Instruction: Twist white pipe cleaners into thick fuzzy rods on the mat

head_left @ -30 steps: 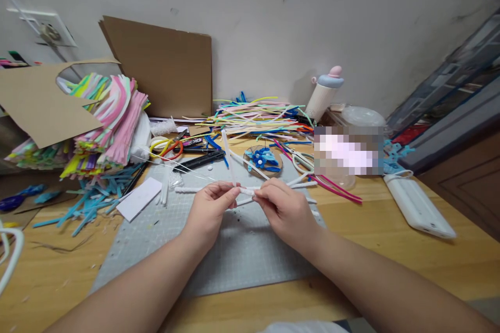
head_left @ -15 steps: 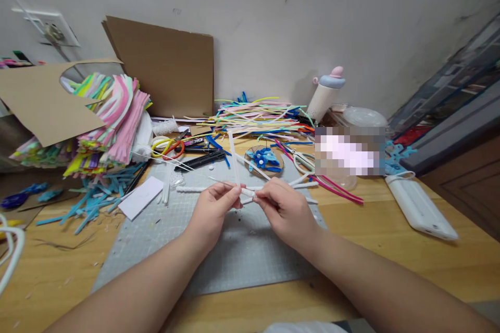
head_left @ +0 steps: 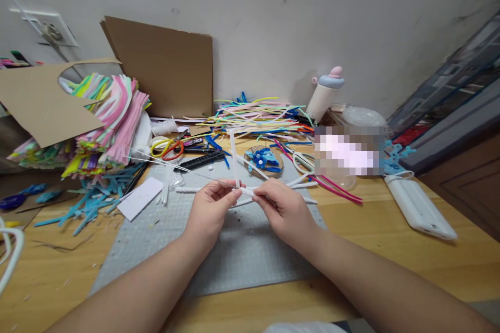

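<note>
Between both hands, above the grey cutting mat (head_left: 250, 265), runs a white pipe cleaner (head_left: 247, 192) that looks wound into a thick section. My left hand (head_left: 213, 205) pinches its left part, and a straight white length (head_left: 234, 158) stands up from those fingers. Thin pale wires (head_left: 172, 165) reach out leftward from the same hand. My right hand (head_left: 283, 208) pinches the wound section at its right end, fingertips a little apart from the left ones. More white pipe cleaners (head_left: 187, 189) lie on the mat behind the hands.
A blue flower piece (head_left: 262, 160) sits behind the hands, scissors (head_left: 167, 148) to its left. Loose coloured pipe cleaners (head_left: 258, 117) lie along the wall, with bundles (head_left: 117, 119) at left. A bottle (head_left: 325, 94) and white power bank (head_left: 422, 208) stand or lie at right.
Both hands stay almost in place. The fingertips have shifted slightly, and a little more of the wound white section shows between them. The thin wires at left have swung slightly.
</note>
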`<state>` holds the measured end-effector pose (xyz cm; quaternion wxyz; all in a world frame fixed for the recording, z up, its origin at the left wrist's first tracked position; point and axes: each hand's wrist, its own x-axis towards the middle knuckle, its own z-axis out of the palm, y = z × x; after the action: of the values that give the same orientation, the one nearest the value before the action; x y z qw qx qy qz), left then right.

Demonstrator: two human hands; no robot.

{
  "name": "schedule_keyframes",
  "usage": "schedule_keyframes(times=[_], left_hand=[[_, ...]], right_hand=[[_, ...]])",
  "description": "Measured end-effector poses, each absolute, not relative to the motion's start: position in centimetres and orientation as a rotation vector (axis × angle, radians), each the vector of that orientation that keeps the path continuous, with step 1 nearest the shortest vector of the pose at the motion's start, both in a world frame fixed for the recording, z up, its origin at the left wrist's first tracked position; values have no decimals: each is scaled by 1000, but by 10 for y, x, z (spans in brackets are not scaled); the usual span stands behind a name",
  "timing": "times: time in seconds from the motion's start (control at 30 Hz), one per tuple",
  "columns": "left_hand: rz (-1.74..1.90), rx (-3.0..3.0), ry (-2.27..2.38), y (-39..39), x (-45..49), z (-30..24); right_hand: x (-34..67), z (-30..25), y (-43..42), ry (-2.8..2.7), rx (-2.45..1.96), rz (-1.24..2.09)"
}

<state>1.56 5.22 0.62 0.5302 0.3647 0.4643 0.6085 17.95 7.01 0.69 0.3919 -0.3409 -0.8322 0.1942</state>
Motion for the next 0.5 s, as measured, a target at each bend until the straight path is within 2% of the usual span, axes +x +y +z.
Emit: schedule_keyframes(times=[0.27,0.5], left_hand=[[1471,881,1127,51,17,7],[1435,901,1142,50,17,8]], right_hand=[[179,10,70,-2214,-1002,519],[177,11,72,-2194,-1122,787]])
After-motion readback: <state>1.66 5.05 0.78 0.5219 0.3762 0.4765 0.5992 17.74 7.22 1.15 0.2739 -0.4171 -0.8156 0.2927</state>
